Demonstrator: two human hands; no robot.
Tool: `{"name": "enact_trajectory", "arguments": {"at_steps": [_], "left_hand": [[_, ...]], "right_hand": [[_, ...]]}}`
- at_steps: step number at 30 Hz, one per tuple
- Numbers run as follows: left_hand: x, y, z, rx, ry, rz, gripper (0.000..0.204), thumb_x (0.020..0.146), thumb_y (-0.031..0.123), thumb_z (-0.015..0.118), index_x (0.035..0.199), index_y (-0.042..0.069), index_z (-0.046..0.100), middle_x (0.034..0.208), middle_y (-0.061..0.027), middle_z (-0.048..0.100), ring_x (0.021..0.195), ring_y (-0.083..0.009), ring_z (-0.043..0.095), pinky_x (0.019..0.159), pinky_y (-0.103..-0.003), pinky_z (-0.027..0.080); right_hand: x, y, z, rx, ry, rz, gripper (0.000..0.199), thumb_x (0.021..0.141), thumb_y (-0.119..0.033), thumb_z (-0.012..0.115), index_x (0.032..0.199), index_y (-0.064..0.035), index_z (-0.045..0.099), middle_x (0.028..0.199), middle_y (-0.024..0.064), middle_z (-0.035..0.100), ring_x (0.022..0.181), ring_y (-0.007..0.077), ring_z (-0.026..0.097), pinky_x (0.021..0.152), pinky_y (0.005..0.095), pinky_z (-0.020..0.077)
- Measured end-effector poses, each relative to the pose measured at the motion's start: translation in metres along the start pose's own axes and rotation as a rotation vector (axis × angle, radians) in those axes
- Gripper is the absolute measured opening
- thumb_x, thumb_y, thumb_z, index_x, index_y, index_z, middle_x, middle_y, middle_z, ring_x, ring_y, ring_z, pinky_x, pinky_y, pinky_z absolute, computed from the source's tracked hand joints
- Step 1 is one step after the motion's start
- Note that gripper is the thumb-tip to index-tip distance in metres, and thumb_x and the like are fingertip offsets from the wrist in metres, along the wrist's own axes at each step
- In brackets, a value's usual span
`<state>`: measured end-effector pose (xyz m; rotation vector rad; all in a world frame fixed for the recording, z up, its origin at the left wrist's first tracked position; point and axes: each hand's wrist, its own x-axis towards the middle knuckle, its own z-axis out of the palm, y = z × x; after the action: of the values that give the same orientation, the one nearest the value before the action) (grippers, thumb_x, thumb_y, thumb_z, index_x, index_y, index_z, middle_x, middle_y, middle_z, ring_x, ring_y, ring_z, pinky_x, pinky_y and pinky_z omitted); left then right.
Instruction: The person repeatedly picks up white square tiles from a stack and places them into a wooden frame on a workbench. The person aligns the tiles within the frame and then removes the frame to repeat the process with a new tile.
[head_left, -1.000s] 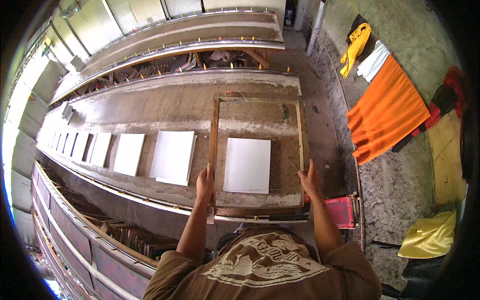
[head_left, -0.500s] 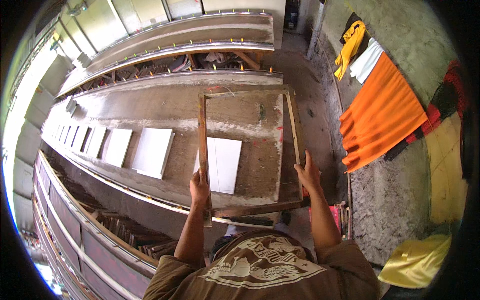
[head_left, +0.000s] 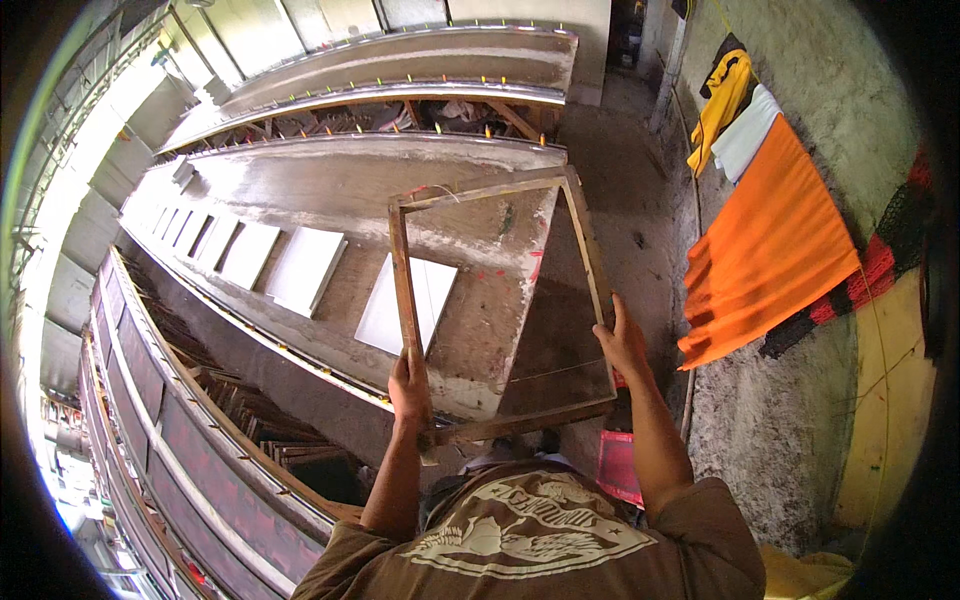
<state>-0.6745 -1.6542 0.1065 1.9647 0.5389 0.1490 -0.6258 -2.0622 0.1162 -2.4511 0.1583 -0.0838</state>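
I see a brown wooden frame (head_left: 500, 310), white tiles (head_left: 305, 270) on a grey bench (head_left: 330, 185), an orange cloth (head_left: 770, 250), a yellow garment (head_left: 720, 100), a red crate (head_left: 620, 465), my brown shirt (head_left: 540, 540) with cream print.

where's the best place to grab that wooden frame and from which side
By its two long side rails, near the end closest to the body, one hand from each side. The wooden frame is an open rectangle with thin rails, so fingers wrap round them. The left hand and right hand hold it that way, above the slab.
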Motion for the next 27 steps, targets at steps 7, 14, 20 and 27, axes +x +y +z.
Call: {"name": "enact_trajectory", "arguments": {"at_steps": [7,14,20,27], "left_hand": [[-0.012,0.017,0.008,0.403,0.104,0.429,0.068,0.106,0.033,0.053,0.162,0.016,0.021,0.115,-0.0246,0.061,0.093,-0.0414,0.065,0.075,-0.052,0.053],[-0.014,0.047,0.046,0.511,0.079,0.285,0.065,0.103,0.019,0.054,0.160,0.031,0.026,0.101,-0.0217,0.057,0.083,-0.0428,0.063,0.069,-0.053,0.053],[-0.005,0.075,0.117,0.608,0.156,0.198,0.064,0.102,0.020,0.056,0.159,0.033,0.030,0.104,-0.0220,0.060,0.087,-0.0436,0.064,0.071,-0.054,0.052],[-0.006,0.120,0.182,0.489,0.253,0.198,0.060,0.102,0.021,0.056,0.157,0.031,0.036,0.101,-0.0225,0.060,0.087,-0.0447,0.064,0.070,-0.053,0.052]], "right_hand": [[0.008,0.012,0.000,-0.140,0.118,-0.154,0.081,0.092,-0.026,0.068,0.157,-0.0051,0.026,0.139,0.0291,0.055,0.116,0.0465,0.062,0.096,0.0510,0.0514],[0.044,0.005,-0.035,-0.313,-0.063,-0.157,0.081,0.095,-0.022,0.064,0.162,-0.0133,0.019,0.117,0.0286,0.065,0.099,0.0464,0.067,0.084,0.0526,0.0547],[0.112,0.057,-0.052,-0.261,-0.067,-0.215,0.081,0.095,-0.021,0.064,0.162,-0.0172,0.020,0.106,0.0243,0.067,0.087,0.0419,0.068,0.074,0.0512,0.0551],[0.190,0.094,-0.080,-0.235,-0.066,-0.324,0.081,0.094,-0.021,0.065,0.162,-0.0188,0.021,0.101,0.0242,0.067,0.083,0.0420,0.069,0.071,0.0505,0.0548]]}}
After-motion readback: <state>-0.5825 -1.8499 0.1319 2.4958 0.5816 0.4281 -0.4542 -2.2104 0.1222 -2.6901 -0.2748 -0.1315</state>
